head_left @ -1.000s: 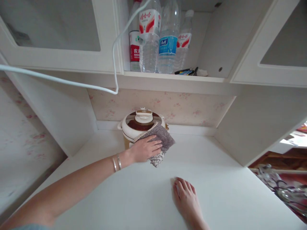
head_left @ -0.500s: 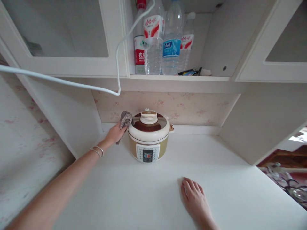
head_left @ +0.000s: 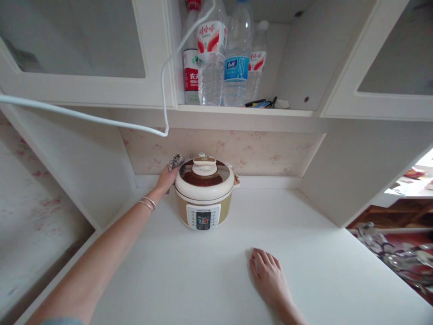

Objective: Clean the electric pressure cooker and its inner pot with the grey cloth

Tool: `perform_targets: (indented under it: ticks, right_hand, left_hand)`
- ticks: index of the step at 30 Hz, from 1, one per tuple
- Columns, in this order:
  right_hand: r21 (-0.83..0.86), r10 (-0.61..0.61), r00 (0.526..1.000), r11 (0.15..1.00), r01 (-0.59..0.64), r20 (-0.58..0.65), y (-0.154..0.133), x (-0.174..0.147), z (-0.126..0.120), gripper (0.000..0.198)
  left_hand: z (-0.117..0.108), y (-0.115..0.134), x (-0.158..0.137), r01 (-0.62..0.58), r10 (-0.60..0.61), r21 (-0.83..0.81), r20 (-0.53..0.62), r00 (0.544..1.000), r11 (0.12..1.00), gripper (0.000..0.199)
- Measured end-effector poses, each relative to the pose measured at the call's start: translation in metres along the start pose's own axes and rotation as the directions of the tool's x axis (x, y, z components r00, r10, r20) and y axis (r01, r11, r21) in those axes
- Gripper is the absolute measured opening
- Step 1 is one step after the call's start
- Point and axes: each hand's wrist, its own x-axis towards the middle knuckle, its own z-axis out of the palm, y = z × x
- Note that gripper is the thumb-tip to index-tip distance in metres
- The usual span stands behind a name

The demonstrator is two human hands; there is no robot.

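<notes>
A white and gold electric pressure cooker (head_left: 204,194) stands on the white counter, its brown-topped lid closed and its control panel facing me. My left hand (head_left: 166,178) reaches to the cooker's left rear side, closed on a crumpled grey cloth (head_left: 176,161). Part of that hand is hidden behind the cooker, and I cannot tell whether the cloth touches the pot. My right hand (head_left: 269,273) lies palm down on the counter in front of the cooker, to its right, with fingers loosely bent and holding nothing.
Overhead, an open cabinet shelf (head_left: 216,110) carries several plastic bottles (head_left: 236,67) and small items. A white cable (head_left: 128,124) hangs across the left, above my arm. White side panels (head_left: 352,167) flank the counter (head_left: 203,275). Glassy clutter (head_left: 402,257) lies beyond its right edge.
My left hand has moved with the cloth farther behind the cooker's left side, so less of the cloth shows. My right hand stays on the counter; the view has shifted slightly.
</notes>
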Motion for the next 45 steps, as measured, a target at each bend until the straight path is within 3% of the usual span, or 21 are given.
perform_targets:
  ticks: [5, 7, 9, 11, 14, 18, 21, 24, 27, 32, 34, 36, 39, 45]
  right_hand:
    - [-0.003, -0.01, 1.0, 1.0, 0.01, 0.006, 0.001, 0.0, 0.002, 0.025]
    - [-0.004, -0.014, 1.0, 1.0, 0.014, -0.002, 0.002, 0.0, 0.004, 0.025]
    - [-0.005, -0.017, 1.0, 1.0, 0.017, -0.009, 0.003, -0.001, 0.005, 0.024]
    - [-0.008, -0.02, 1.0, 1.0, 0.02, -0.011, 0.003, -0.001, 0.006, 0.024]
    - [-0.015, -0.02, 1.0, 1.0, 0.02, -0.001, 0.003, -0.001, 0.006, 0.024]
    - [-0.023, -0.027, 1.0, 0.999, 0.027, 0.001, 0.003, -0.002, 0.005, 0.025]
    - [-0.029, -0.025, 1.0, 0.999, 0.024, -0.004, 0.002, -0.003, 0.005, 0.025]
    - [-0.025, -0.024, 1.0, 0.999, 0.024, 0.001, 0.002, -0.003, 0.005, 0.025]
    - [-0.018, -0.017, 1.0, 1.0, 0.017, 0.002, 0.0, -0.001, 0.002, 0.025]
    - [-0.009, 0.004, 1.0, 1.0, -0.004, 0.011, -0.003, -0.001, -0.003, 0.026]
    - [-0.008, 0.014, 1.0, 1.0, -0.014, 0.012, -0.003, -0.001, -0.005, 0.027]
    - [-0.004, 0.02, 1.0, 1.0, -0.02, 0.016, -0.003, -0.001, -0.006, 0.027]
    - [0.002, 0.027, 0.999, 1.0, -0.027, 0.025, -0.003, -0.001, -0.007, 0.027]
    - [0.012, 0.008, 0.999, 1.0, -0.008, 0.036, 0.0, -0.004, -0.005, 0.03]
  left_hand:
    - [-0.003, -0.012, -0.046, -0.007, 0.006, -0.003, -0.076, 0.997, 1.0, 0.048]
    - [-0.002, -0.012, -0.07, -0.107, 0.11, 0.037, -0.095, 0.989, 0.994, 0.048]
    - [0.002, -0.009, -0.094, -0.27, 0.284, 0.127, -0.107, 0.953, 0.954, 0.051]
    - [0.006, -0.001, -0.114, -0.443, 0.467, 0.25, -0.045, 0.883, 0.861, 0.056]
    - [0.014, 0.02, -0.133, -0.639, 0.625, 0.385, 0.179, 0.76, 0.666, 0.062]
    - [0.03, 0.056, -0.138, -0.83, 0.678, 0.395, 0.485, 0.552, 0.393, 0.062]
    - [0.052, 0.078, -0.135, -0.912, 0.677, 0.353, 0.622, 0.395, 0.208, 0.052]
    - [0.079, 0.095, -0.128, -0.941, 0.667, 0.321, 0.679, 0.305, 0.103, 0.045]
    - [0.105, 0.114, -0.113, -0.948, 0.65, 0.291, 0.698, 0.301, 0.126, 0.039]
    - [0.136, 0.146, -0.07, -0.885, 0.525, 0.294, 0.721, 0.453, 0.36, 0.028]
    - [0.14, 0.152, -0.058, -0.854, 0.489, 0.319, 0.713, 0.502, 0.412, 0.03]
    - [0.14, 0.153, -0.054, -0.843, 0.487, 0.334, 0.701, 0.521, 0.422, 0.031]
    - [0.137, 0.148, -0.061, -0.863, 0.516, 0.317, 0.7, 0.493, 0.394, 0.029]
    - [0.113, 0.13, -0.087, -0.922, 0.608, 0.234, 0.696, 0.381, 0.309, 0.025]
